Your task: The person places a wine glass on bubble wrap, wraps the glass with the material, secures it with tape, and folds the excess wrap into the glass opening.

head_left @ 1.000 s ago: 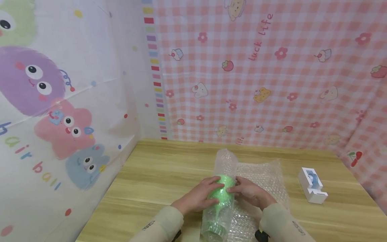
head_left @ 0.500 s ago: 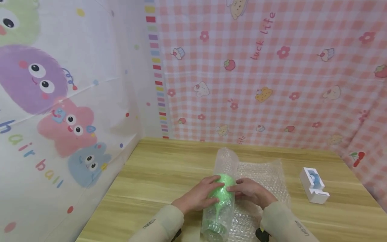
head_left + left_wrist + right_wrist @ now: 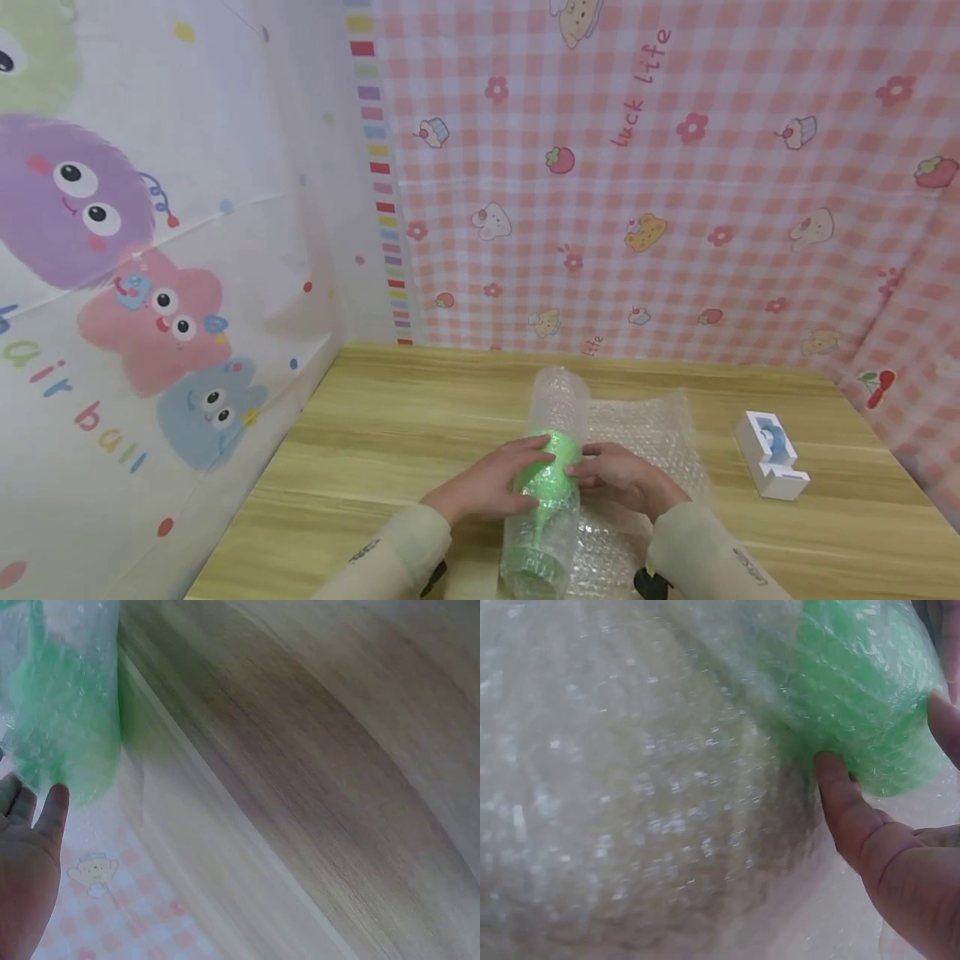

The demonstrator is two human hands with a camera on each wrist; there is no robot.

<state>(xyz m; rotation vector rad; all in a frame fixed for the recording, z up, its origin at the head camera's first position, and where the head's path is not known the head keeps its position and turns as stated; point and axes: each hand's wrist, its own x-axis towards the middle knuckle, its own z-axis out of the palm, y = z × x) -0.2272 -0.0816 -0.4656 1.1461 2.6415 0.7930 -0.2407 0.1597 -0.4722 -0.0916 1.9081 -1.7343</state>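
A green goblet (image 3: 547, 481) lies inside a rolled layer of clear bubble wrap (image 3: 558, 400), its bowl away from me and its base toward the front edge. My left hand (image 3: 489, 483) holds the roll from the left, fingers over the bowl and thumb nearer the stem. From the right, my right hand (image 3: 624, 477) grips the roll at the bowl, thumb on top. In the right wrist view a fingertip presses the wrap beside the green bowl (image 3: 877, 697). The left wrist view shows fingers (image 3: 52, 814) against the wrapped goblet (image 3: 64, 720).
The unrolled part of the bubble wrap (image 3: 652, 433) spreads flat to the right of the roll. A white tape dispenser (image 3: 783, 482) with a blue roll stands farther right on the wooden table (image 3: 405, 417). Patterned cloths (image 3: 525, 275) hang behind and at the sides.
My right fingers have shifted slightly at the roll's right side. Both hands stay on the wrapped goblet, which lies nearly still; the head view has swayed a little.
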